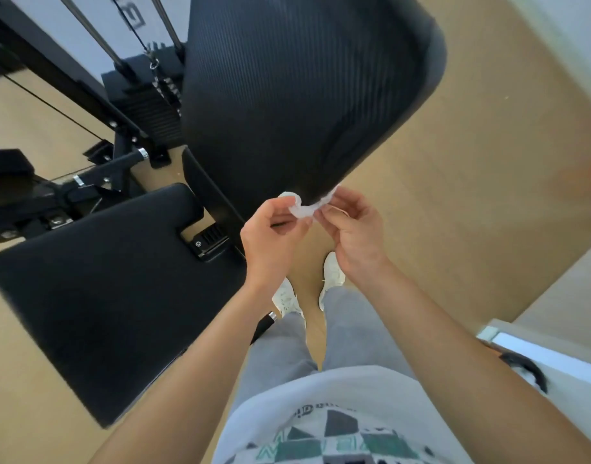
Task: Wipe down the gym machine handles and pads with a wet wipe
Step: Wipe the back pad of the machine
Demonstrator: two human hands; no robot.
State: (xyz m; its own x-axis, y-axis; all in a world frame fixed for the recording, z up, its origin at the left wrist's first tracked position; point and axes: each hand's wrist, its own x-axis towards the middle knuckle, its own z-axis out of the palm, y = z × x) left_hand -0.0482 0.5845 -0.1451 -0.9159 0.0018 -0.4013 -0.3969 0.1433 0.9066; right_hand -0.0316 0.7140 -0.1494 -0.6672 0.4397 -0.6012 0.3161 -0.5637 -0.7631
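Observation:
A small white wet wipe (304, 209) hangs crumpled between both my hands, just below the lower tip of the big ribbed black back pad (287, 95). My left hand (270, 239) pinches its left end and my right hand (351, 232) pinches its right end. The flat black seat pad (103, 296) lies to the lower left. Neither hand touches a pad. A chrome-capped black handle (265, 324) pokes out beside my left leg.
The machine's black frame (69, 78), cables and weight stack (150, 108) stand at the upper left. Tan floor (454, 195) spreads to the right. A white door or cabinet edge (538, 356) sits at the lower right. My white shoes (330, 276) stand between the seat pad and the open floor.

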